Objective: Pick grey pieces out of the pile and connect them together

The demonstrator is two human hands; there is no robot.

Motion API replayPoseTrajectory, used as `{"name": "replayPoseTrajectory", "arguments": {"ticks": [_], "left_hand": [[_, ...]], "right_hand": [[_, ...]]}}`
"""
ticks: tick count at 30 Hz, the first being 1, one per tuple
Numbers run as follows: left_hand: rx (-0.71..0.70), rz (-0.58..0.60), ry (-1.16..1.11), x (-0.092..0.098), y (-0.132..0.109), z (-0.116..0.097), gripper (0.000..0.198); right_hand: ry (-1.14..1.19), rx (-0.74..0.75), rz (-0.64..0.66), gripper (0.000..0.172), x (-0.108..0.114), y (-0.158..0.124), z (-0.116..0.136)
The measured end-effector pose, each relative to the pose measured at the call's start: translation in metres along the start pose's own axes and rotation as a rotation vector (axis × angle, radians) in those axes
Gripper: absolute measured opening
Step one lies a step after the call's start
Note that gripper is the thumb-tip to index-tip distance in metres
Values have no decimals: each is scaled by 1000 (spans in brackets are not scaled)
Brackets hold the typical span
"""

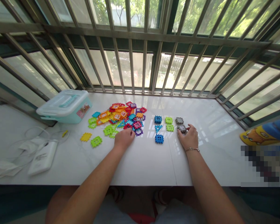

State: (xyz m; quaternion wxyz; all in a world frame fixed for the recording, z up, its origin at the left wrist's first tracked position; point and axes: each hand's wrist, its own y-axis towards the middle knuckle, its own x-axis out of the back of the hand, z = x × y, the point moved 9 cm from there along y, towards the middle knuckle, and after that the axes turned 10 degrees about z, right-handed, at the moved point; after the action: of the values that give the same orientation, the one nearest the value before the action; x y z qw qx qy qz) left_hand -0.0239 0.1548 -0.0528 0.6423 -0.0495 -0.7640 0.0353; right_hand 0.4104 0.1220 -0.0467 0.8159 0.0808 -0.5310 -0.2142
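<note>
Two bare forearms come in low from the near edge, reaching out over the white desk (142, 168). On the right wrist, a thin bracelet (192, 149).

Right hand (189, 139) now: palm down, thumb and forefinger closed lightly on the edges of a grey tile (182, 128), which lies flat on the desk. A second grey one (179, 120) sits just behind it. Left of those, two green tiles (169, 123) one behind the other, then the blue tiles (158, 129), a triangle between two squares. Columns by colour, well apart from the heap: that looks deliberate, and the hand rests at the end of the grey column as if squaring it up.

Left hand (124, 138) is at the near edge of the pile (121, 118), knuckles up, fingers curled under. Whether they have hold of a piece, I cannot tell. The pile itself is a loose spread of orange, red, purple, green and teal, with a yellow tile (86, 136) and a green one (96, 141) strayed out to the left.

Further left, a power bank (43, 157) with its cable (32, 133) looping about, and behind it a pale box (65, 107), lid on.

Glossy surface, this desk, throwing back the daylight. It runs right up to the window, where metal bars (130, 62) fan across the glass and trees show green beyond.
</note>
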Motion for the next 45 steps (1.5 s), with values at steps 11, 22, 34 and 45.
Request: {"name": "replayPoseTrajectory", "arguments": {"ticks": [11,22,34,45], "left_hand": [[8,9,3,2,-1,-1,37],[17,20,13,2,-1,-1,38],[9,19,-1,1,0,0,38],[-1,4,0,-1,1,1,39]], "right_hand": [[24,24,-23,74,2,-1,1],[20,22,-28,72,1,-1,0],[0,11,-22,75,1,-1,0],[-15,17,-16,73,1,-1,1]]}}
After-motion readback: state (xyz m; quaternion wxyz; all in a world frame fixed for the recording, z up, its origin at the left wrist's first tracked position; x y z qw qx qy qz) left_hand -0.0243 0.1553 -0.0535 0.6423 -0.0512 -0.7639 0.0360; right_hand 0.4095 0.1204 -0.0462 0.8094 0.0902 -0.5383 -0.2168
